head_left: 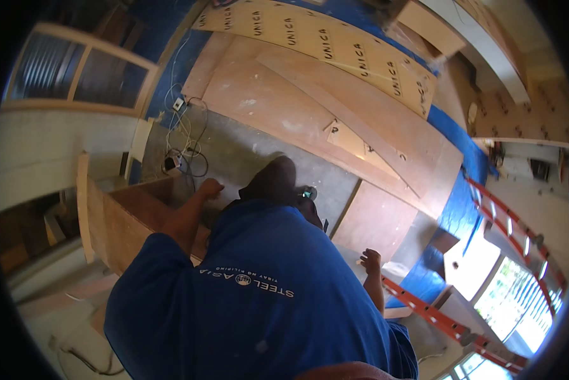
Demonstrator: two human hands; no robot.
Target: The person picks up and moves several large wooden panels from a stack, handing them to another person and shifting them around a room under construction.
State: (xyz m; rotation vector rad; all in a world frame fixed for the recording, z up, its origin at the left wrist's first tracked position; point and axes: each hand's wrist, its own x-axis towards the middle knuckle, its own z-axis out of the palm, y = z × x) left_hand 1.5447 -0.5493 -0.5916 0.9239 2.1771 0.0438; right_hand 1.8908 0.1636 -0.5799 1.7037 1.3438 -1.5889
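My left hand (pixel 210 188) is out to the left of my body, above the grey floor (pixel 234 142) and beside a wooden cabinet carcass (pixel 123 221). Its fingers are curled in, and I see nothing in them. On the other side, my right hand (pixel 371 261) hangs low, its fingers bent into a loose fist with no object showing. Closest to it are a plywood piece (pixel 381 221) on the floor and a crumpled whitish thing (pixel 395 270). Neither hand visibly touches anything.
Large plywood sheets (pixel 253 95) lie ahead, with a long narrow board (pixel 310 92) and a small offcut (pixel 351 140) on top. Tangled cables (pixel 184 149) run along the floor at left. Red ladders (pixel 509 221) stand at right. A wood-framed panel (pixel 75 73) is at far left.
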